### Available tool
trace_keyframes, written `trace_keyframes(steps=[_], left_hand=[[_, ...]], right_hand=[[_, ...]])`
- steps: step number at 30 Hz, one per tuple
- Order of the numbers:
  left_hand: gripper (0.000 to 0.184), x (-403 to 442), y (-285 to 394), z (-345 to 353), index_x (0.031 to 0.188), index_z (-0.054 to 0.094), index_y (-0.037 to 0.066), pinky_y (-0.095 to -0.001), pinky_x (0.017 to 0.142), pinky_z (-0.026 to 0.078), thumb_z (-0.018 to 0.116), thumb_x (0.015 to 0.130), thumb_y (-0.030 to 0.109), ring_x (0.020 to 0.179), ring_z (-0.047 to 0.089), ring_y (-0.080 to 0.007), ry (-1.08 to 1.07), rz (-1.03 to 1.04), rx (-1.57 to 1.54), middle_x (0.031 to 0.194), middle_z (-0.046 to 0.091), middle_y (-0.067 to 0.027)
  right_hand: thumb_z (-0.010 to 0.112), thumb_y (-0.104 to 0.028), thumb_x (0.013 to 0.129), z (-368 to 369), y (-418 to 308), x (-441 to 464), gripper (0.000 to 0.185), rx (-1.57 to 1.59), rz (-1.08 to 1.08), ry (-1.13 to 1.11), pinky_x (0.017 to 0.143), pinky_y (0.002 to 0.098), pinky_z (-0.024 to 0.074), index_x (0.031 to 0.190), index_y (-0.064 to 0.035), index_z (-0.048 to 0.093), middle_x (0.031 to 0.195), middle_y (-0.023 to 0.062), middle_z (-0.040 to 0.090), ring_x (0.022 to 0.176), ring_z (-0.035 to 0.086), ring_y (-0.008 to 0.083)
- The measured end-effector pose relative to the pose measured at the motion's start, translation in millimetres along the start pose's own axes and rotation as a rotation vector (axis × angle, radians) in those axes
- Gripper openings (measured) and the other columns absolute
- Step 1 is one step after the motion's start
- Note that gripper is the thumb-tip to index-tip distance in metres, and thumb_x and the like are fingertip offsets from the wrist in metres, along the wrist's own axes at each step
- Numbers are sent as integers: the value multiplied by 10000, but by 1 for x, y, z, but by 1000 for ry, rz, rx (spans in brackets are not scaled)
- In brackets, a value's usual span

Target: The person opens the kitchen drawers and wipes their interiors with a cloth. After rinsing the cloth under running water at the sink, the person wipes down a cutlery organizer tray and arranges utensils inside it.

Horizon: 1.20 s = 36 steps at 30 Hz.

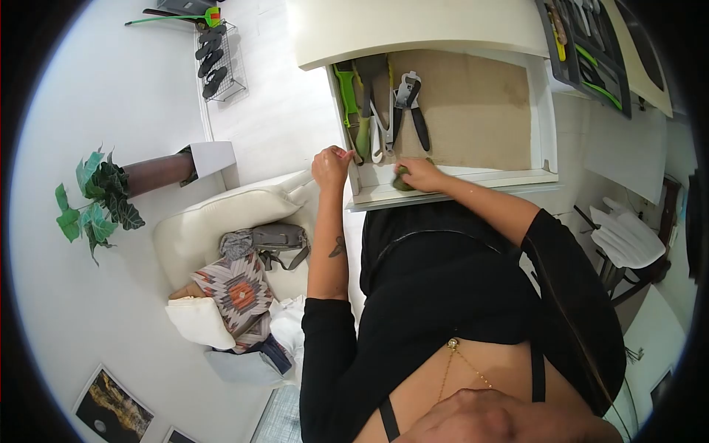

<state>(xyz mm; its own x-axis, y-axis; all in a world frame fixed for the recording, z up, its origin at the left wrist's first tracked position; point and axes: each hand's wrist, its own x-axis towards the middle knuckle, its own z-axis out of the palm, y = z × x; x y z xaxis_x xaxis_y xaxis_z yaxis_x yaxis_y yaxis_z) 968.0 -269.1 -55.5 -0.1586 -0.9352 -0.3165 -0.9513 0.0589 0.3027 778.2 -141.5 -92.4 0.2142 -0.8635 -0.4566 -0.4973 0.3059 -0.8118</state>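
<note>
drawer (480, 111): kitchen tools (419, 129) | right hand (419, 174): gripping green item (401, 181) | left hand (331, 165): curled, cannot tell hold

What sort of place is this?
Likely a home, perhaps a kitchen opening onto a living area: an open drawer holding utensils, a cream padded seat with a patterned cushion, and a potted plant.

Wears a black top (436, 292) with a low neckline and black sleeves (574, 310) ending near the elbows. Shows a black strap (538, 373) at either side. Has a fine gold-coloured chain (445, 371) with a small round pendant (453, 343). Bears a small dark butterfly-like tattoo (337, 246) on the left forearm (326, 269). Has a curved pale line (436, 233) across black cloth at the waist. Leaves left hand (331, 168) and right hand (419, 175) bare.
</note>
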Motion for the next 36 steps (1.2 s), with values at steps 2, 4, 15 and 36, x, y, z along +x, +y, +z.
trace_keyframes(steps=[2,4,15,36], left_hand=[[288,3,-1,-1,702,694,108,-381,602,495,764,646,382,650,635,-289,2,11,-6,688,657,-105],[298,4,-4,2,695,693,101,-384,595,494,767,642,386,640,635,-292,-9,33,-12,679,655,-106],[301,5,-2,1,720,695,77,-381,623,495,748,670,368,656,639,-283,-28,92,11,695,663,-102],[236,-25,26,2,790,684,151,-388,718,385,726,653,338,849,581,-217,115,314,430,864,607,-29]], right_hand=[[647,-194,729,35,-30,14,292,143,-121,274,854,425,414,958,-41,550,998,182,566,980,523,348],[638,-165,747,61,-66,23,259,-49,-222,127,838,410,422,964,-46,563,965,153,536,974,508,342],[671,-63,604,-83,67,-123,234,-230,-32,60,787,406,415,804,-36,554,884,151,536,901,515,334],[719,-184,651,30,-34,13,423,240,-287,342,805,382,455,1005,-60,522,970,158,570,918,566,320]])
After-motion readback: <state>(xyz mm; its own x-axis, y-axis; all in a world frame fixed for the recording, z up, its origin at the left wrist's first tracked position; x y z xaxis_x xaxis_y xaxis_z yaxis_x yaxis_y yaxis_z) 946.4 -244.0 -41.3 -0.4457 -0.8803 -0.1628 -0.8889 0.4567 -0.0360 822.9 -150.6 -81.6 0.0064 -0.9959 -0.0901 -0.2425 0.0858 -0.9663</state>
